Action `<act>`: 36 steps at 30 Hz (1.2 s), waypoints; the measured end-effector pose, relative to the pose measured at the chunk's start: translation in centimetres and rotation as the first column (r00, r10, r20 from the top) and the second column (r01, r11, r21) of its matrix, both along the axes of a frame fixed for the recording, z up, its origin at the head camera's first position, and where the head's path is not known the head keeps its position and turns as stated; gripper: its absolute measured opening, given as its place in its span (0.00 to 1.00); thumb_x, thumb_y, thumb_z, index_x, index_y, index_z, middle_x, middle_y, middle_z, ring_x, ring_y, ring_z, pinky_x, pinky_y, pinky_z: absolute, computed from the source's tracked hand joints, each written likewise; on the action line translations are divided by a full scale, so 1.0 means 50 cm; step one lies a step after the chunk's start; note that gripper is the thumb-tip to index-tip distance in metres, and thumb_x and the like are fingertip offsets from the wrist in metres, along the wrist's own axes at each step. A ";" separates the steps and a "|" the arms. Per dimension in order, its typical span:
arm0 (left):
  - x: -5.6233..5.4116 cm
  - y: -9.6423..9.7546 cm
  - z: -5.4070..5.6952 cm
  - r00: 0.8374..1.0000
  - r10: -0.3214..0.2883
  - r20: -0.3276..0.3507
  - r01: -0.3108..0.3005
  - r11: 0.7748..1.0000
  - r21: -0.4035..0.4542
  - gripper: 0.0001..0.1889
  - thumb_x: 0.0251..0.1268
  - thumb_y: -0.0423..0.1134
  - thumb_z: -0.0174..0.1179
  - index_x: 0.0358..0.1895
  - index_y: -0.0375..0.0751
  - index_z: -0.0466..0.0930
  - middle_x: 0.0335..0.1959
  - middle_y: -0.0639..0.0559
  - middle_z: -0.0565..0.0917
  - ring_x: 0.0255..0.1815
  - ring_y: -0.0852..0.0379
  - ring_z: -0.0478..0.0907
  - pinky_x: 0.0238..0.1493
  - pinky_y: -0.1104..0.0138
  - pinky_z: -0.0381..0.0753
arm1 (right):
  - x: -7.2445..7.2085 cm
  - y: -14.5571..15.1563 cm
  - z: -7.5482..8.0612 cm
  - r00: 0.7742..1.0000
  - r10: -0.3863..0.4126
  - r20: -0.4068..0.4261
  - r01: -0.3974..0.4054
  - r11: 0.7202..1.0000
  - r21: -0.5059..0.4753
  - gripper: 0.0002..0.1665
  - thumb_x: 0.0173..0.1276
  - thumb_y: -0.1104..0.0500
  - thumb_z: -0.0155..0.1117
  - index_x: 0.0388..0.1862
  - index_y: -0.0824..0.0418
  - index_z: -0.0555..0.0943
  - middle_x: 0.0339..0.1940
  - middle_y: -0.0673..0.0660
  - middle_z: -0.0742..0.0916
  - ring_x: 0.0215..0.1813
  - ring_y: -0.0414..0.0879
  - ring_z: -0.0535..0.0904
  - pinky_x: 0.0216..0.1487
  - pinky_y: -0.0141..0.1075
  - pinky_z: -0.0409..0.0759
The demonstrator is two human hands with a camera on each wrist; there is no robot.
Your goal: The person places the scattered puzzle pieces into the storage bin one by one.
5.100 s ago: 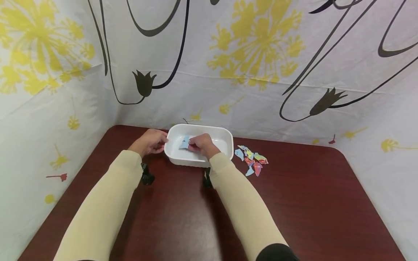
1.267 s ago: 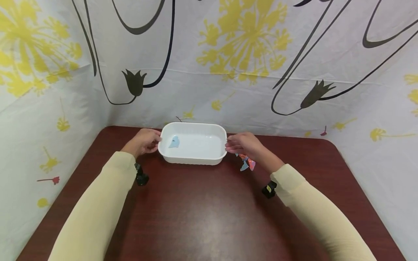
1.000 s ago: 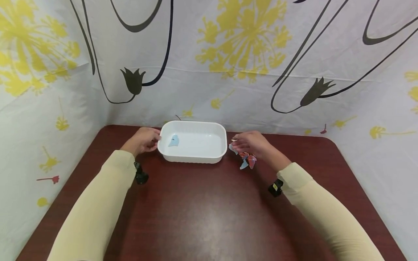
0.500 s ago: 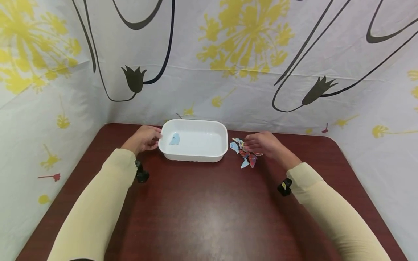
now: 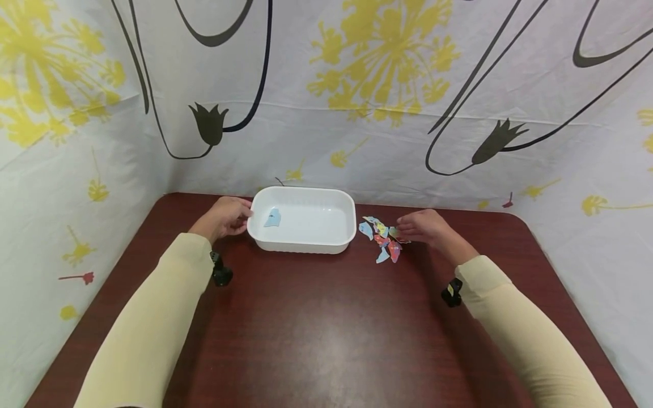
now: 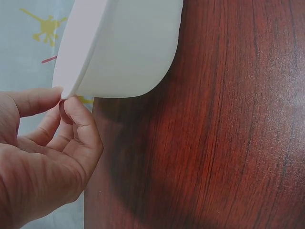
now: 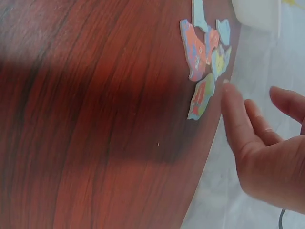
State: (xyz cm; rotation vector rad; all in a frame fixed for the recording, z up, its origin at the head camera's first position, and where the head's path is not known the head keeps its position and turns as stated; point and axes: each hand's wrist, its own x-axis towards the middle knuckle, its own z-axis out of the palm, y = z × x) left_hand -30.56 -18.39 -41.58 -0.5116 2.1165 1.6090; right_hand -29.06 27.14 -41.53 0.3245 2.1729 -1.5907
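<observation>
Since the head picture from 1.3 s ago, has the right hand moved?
Yes: in the head view, the right hand has moved rightward, away from the white tray and closer to the rightmost dark tulip on the backdrop.

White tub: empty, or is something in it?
Not empty: in the head view, one light blue piece lies inside the tub, toward the left hand; the rest of its floor shows bare white.

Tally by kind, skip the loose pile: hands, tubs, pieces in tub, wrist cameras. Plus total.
Hands (left hand, right hand): 2
White tub: 1
Light blue piece in tub: 1
Wrist cameras (left camera, right camera): 2
Total: 6
</observation>
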 end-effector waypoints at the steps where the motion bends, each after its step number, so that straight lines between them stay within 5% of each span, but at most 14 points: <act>1: 0.000 0.000 0.000 1.000 -0.001 0.000 0.001 1.000 0.000 0.20 0.71 0.35 0.54 0.64 0.41 0.70 0.51 0.45 0.72 0.40 0.53 0.72 0.36 0.70 0.80 | 0.000 0.003 -0.001 1.000 -0.005 0.003 0.005 1.000 0.012 0.29 0.73 0.59 0.56 0.66 0.76 0.67 0.64 0.73 0.75 0.62 0.59 0.77 0.63 0.49 0.74; 23: -0.001 -0.002 -0.002 1.000 -0.002 -0.004 0.002 1.000 0.003 0.20 0.71 0.35 0.54 0.64 0.41 0.70 0.49 0.45 0.72 0.38 0.54 0.72 0.35 0.70 0.79 | 0.006 0.050 -0.011 0.999 -0.019 0.046 0.013 0.992 0.128 0.29 0.72 0.58 0.57 0.65 0.75 0.69 0.62 0.68 0.78 0.64 0.58 0.75 0.64 0.48 0.73; 36: 0.001 0.000 -0.002 1.000 -0.001 -0.012 0.001 1.000 -0.004 0.20 0.71 0.35 0.53 0.64 0.41 0.70 0.50 0.45 0.72 0.39 0.54 0.72 0.36 0.70 0.79 | -0.001 0.037 -0.040 0.999 -0.033 -0.015 0.035 0.979 0.200 0.26 0.67 0.58 0.63 0.59 0.73 0.76 0.32 0.49 0.84 0.38 0.42 0.80 0.54 0.41 0.81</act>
